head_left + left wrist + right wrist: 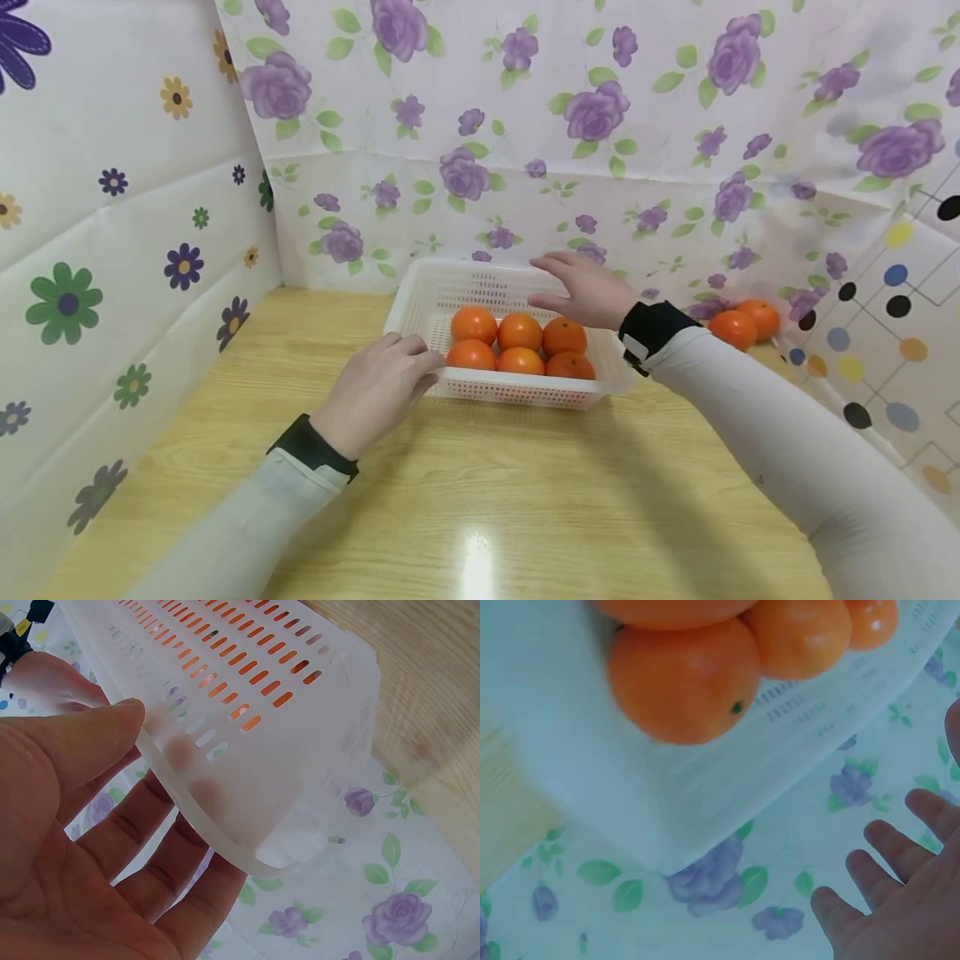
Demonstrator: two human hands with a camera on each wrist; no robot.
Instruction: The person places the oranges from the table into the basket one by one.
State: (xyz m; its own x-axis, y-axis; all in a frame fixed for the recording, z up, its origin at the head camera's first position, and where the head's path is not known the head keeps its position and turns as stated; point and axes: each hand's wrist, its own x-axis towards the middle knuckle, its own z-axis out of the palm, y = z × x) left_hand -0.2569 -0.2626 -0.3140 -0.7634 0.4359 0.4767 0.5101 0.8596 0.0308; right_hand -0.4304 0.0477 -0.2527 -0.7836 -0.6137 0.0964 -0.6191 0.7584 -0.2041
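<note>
A white plastic basket (517,392) with slotted walls stands on the table near the back wall. Several oranges (520,333) lie inside it in two rows, towards its front and right. My left hand (381,387) holds the basket's rim at the front left; in the left wrist view the thumb (105,739) is on the outer side and the fingers pass over to the inner side. Over the basket's back right part hovers my right hand (588,290), its fingers spread. In the right wrist view that hand (915,900) holds nothing and appears apart from the rim.
Two more oranges (744,323) lie at the back right, beyond my right wrist. Flower-patterned sheeting (465,175) rises right behind the basket, with more patterned sheets on the left and right. The wooden table (450,492) extends towards me.
</note>
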